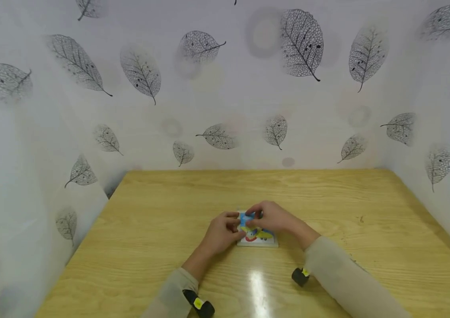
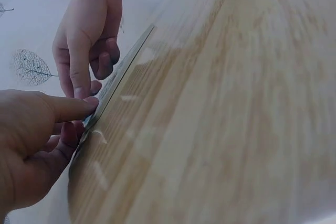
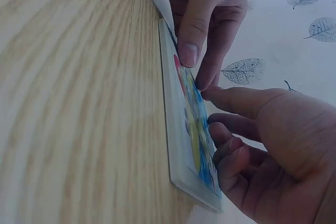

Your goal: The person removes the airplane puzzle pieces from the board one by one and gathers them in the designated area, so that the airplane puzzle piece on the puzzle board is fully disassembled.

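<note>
A small picture puzzle board (image 1: 270, 242) with a pale rim lies flat on the table; its picture shows a yellow-winged aeroplane on blue. At its left side, my left hand (image 1: 220, 234) grips the board, the thumb over the lower picture and the fingers farther up. From the right, my right hand (image 1: 274, 217) reaches over the upper part, thumb and forefinger about what looks like a blue puzzle piece (image 1: 244, 218). In the right wrist view, the fingertips of both hands meet at the puzzle board (image 3: 170, 129). Fingers partly hide the upper picture.
The wooden table (image 1: 149, 212) extends all round the board and reflects a light near its front. Leaf-printed cloth (image 1: 225, 101) hangs behind and at both sides. A black wrist camera (image 1: 201, 305) sits at the left sleeve, another wrist camera (image 1: 300, 277) at the right.
</note>
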A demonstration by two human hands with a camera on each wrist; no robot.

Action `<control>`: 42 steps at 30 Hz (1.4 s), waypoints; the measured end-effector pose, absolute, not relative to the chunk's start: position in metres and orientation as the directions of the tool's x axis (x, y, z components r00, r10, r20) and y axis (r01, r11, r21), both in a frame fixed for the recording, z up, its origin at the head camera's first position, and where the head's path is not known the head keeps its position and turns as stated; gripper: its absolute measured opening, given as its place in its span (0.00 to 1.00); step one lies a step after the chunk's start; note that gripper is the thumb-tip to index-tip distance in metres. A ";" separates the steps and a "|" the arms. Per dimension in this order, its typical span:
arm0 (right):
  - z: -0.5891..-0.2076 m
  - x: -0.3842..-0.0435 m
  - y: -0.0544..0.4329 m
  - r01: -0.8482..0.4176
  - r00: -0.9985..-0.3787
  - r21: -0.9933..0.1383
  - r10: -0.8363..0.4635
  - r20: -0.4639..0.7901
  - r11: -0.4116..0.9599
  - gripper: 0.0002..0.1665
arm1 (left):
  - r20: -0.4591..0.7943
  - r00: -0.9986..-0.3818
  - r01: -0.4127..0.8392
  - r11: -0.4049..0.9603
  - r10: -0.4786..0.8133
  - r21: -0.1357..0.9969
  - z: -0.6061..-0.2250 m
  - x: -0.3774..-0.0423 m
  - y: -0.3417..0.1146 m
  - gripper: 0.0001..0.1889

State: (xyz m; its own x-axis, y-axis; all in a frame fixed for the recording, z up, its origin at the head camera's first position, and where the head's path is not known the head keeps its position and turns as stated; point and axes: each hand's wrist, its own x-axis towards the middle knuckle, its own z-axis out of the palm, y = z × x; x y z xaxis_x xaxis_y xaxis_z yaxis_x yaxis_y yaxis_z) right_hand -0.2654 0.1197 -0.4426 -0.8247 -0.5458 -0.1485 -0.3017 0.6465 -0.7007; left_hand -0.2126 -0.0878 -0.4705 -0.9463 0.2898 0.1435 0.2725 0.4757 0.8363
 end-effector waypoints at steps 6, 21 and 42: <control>-0.434 -0.268 0.113 -0.356 -0.808 -0.673 -0.575 -0.127 0.649 0.19 | 0.102 -0.949 0.233 0.442 0.299 0.866 -0.472 -0.215 -0.091 0.20; -0.440 -0.280 0.110 -0.356 -0.797 -0.694 -0.591 -0.124 0.626 0.17 | 0.109 -0.957 0.216 0.416 0.267 0.883 -0.477 -0.215 -0.093 0.20; -0.434 -0.270 0.120 -0.267 -0.878 -0.742 -0.472 -0.076 0.615 0.08 | 0.082 -0.965 0.184 0.421 0.247 0.888 -0.480 -0.216 -0.089 0.22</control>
State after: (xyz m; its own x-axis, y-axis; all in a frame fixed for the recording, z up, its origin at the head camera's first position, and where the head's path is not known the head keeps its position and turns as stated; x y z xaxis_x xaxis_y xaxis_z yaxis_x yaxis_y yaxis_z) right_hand -0.2701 0.1198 -0.4337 -0.8785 -0.4718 -0.0757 -0.2666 0.6155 -0.7417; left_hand -0.2158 -0.0888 -0.4795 -0.9654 0.2475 0.0822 0.1837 0.4215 0.8880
